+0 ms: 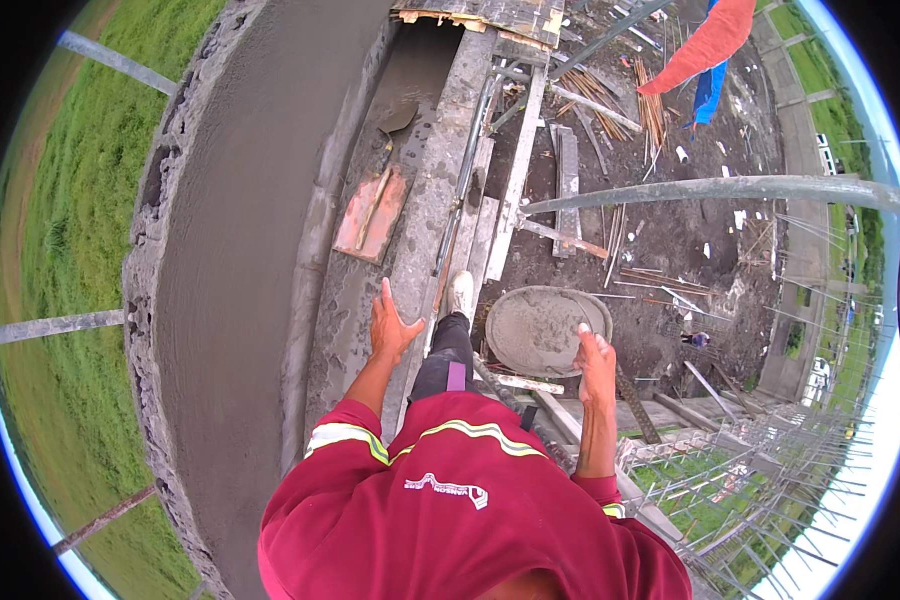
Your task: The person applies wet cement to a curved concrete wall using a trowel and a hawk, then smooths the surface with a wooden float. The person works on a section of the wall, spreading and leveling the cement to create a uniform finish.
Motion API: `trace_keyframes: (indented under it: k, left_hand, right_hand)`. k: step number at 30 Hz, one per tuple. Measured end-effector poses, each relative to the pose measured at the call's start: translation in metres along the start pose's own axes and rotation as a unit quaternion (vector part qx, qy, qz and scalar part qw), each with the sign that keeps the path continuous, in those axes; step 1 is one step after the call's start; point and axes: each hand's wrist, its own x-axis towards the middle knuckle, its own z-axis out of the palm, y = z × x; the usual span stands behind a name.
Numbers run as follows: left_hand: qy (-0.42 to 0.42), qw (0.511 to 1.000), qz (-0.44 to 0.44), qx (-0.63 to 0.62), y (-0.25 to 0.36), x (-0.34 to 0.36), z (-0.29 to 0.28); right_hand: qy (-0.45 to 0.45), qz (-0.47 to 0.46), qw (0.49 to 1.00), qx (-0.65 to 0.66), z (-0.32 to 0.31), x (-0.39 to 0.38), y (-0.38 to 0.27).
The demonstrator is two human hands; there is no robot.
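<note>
My left hand (392, 325) is held above the concrete ledge (345, 315), its fingers apart and nothing in it. Ahead of it on the ledge lies a reddish rectangular float (370, 216) with a long wooden handle, smeared with mortar. Just beyond sits a trowel (400, 118), its blade on wet mortar in the channel. My right hand (596, 362) overlaps the near right edge of a round pan of wet grey mortar (540, 332). Its fingers point forward, loosely bent, with no tool visible in them; whether they touch the rim I cannot tell.
A wide strip of smoothed wet cement (240, 250) runs along the left, with grass beyond its rough edge. Planks (515, 180) and metal tubes (710, 190) lie or cross to the right. Lower down are dark ground with scattered timber (650, 110) and rebar (770, 490).
</note>
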Motion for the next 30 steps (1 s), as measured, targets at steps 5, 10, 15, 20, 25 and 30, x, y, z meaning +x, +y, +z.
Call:
trace_keyframes:
  k: [5,10,15,20,25,30]
  left_hand:
    - [0.130,0.989,0.059,0.022,0.055,0.075,-0.012]
    - [0.064,0.994,0.067,-0.054,0.171,0.260,-0.036]
    - [-0.040,0.999,0.004,-0.018,0.211,0.323,-0.035]
    - [0.017,0.999,0.040,0.001,0.194,0.329,-0.015]
    - [-0.001,1.000,0.025,-0.008,0.195,0.325,-0.016]
    - [-0.009,1.000,0.020,0.001,0.206,0.319,-0.028]
  right_hand:
    - [-0.001,0.009,1.000,-0.001,0.014,0.051,-0.041]
    - [-0.020,-0.014,1.000,-0.006,0.029,0.095,-0.082]
    - [-0.033,-0.009,0.999,-0.025,0.040,0.128,-0.129]
    - [-0.061,-0.030,0.996,-0.060,0.054,0.176,-0.166]
    - [-0.104,-0.043,0.991,-0.078,0.066,0.232,-0.194]
    - [-0.140,-0.025,0.988,-0.058,0.080,0.289,-0.231]
